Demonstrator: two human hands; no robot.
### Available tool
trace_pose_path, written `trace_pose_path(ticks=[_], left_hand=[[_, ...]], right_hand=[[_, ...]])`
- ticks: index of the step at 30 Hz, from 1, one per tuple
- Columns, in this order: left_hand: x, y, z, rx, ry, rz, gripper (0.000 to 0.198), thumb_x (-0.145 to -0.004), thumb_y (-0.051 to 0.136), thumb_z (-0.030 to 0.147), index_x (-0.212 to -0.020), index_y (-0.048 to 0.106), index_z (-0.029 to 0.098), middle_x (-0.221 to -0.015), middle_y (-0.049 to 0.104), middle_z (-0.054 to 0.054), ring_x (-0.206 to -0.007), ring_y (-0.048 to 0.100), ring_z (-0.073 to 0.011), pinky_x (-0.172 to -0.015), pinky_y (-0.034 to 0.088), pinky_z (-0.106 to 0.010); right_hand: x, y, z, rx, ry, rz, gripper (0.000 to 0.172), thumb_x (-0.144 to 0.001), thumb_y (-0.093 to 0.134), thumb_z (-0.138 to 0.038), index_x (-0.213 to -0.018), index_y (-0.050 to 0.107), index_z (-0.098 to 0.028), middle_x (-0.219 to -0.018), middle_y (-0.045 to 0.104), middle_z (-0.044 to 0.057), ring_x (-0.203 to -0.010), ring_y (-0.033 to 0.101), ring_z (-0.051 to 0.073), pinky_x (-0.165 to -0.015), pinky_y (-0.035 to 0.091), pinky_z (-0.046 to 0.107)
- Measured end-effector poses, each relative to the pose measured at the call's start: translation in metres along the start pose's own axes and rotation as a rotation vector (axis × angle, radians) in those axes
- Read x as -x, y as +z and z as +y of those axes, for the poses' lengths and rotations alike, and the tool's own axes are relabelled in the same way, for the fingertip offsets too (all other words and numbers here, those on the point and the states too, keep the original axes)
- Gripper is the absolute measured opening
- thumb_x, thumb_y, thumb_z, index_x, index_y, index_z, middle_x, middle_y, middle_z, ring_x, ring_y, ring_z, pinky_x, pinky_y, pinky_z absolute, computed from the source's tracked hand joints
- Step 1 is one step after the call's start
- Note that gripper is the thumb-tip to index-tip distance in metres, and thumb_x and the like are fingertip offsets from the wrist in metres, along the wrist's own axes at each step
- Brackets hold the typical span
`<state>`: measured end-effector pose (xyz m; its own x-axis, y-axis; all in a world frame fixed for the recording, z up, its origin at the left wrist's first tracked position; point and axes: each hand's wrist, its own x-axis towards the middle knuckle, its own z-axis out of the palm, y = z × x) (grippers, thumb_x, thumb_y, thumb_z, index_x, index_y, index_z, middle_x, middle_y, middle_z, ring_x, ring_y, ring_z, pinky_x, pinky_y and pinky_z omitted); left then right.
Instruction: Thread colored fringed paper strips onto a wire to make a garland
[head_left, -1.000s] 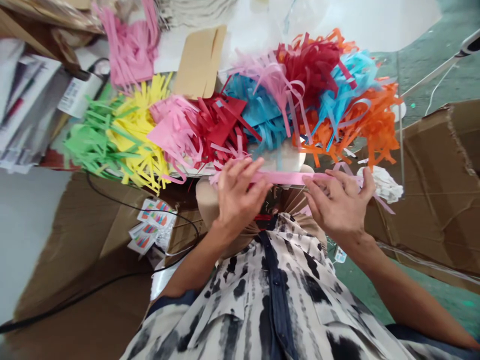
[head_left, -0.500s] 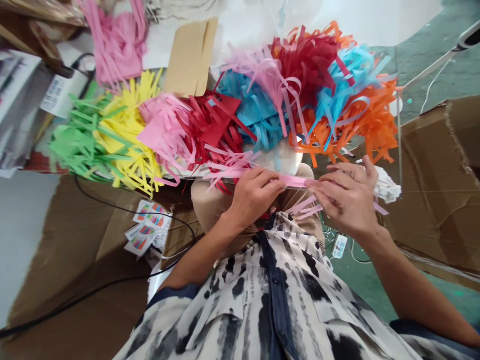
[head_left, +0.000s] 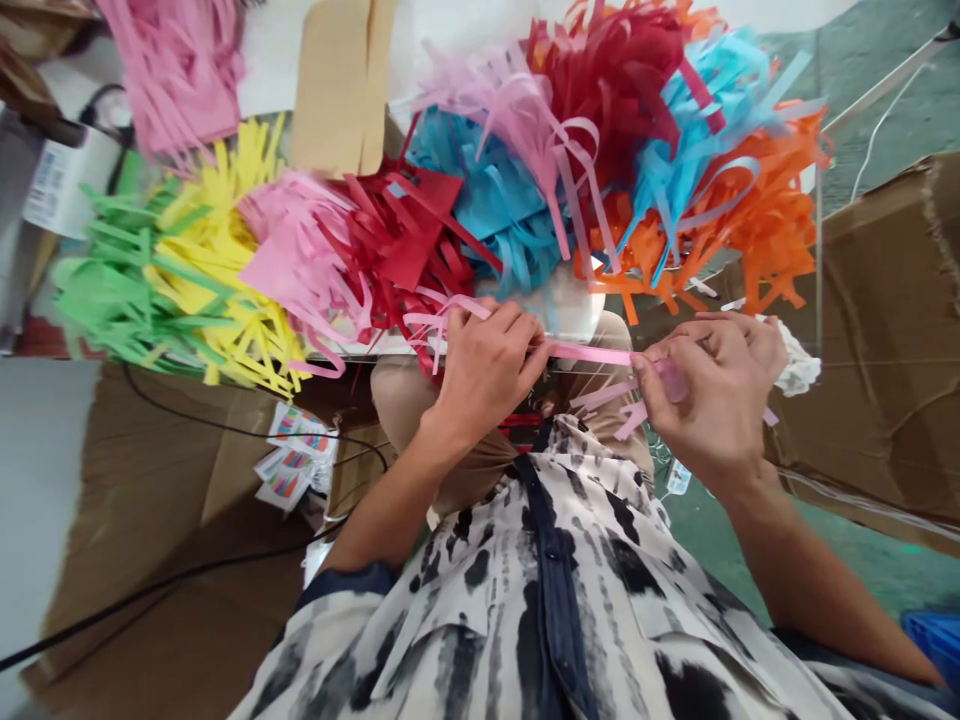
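Note:
A pink paper tassel is stretched between my two hands at the table's front edge, its middle twisted into a narrow band. My left hand is closed on one end, with fringe strips poking out past the knuckles. The other end is pinched in my right hand, and loose pink strips hang below it. Just beyond my hands lie fringed bundles: red, blue, pale pink and orange.
Green, yellow and pink fringes lie along the left of the table. A brown envelope sits behind them. Cardboard boxes stand on both sides, the right one close to my arm. A black cable runs at lower left.
My hands have drawn slightly apart, and the pink band between them looks narrower. My right hand's fingers have curled in more. The camera view has shifted a little.

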<state>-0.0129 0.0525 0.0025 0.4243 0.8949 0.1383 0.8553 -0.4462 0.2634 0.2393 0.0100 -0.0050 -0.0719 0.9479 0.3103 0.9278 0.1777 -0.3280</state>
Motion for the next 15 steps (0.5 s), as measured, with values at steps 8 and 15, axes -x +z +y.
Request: trace_pose_path(ticks=[8,15], left_hand=[[-0.002,0.002,0.0,-0.063,0.003,0.02,0.023,-0.108,0.059,0.037,-0.096,0.068,0.02,-0.098,0.074,-0.007,-0.101,0.065,-0.0307,-0.093,0.039,-0.048],[0.003,0.015,0.006,0.061,0.269,0.218,0.019,-0.109,0.061,0.021,-0.12,0.071,0.033,-0.114,0.081,0.003,-0.114,0.069,-0.0214,-0.111,0.039,-0.049]], right_hand=[[-0.008,0.002,-0.005,0.101,-0.016,-0.05,0.019,-0.093,0.063,-0.039,-0.085,0.068,-0.022,-0.106,0.07,0.01,-0.128,0.058,0.04,-0.12,0.032,0.072],[-0.001,0.009,-0.013,0.079,-0.256,-0.03,0.024,-0.1,0.062,-0.023,-0.115,0.077,-0.035,-0.117,0.08,0.004,-0.133,0.06,0.035,-0.126,0.018,0.074]])
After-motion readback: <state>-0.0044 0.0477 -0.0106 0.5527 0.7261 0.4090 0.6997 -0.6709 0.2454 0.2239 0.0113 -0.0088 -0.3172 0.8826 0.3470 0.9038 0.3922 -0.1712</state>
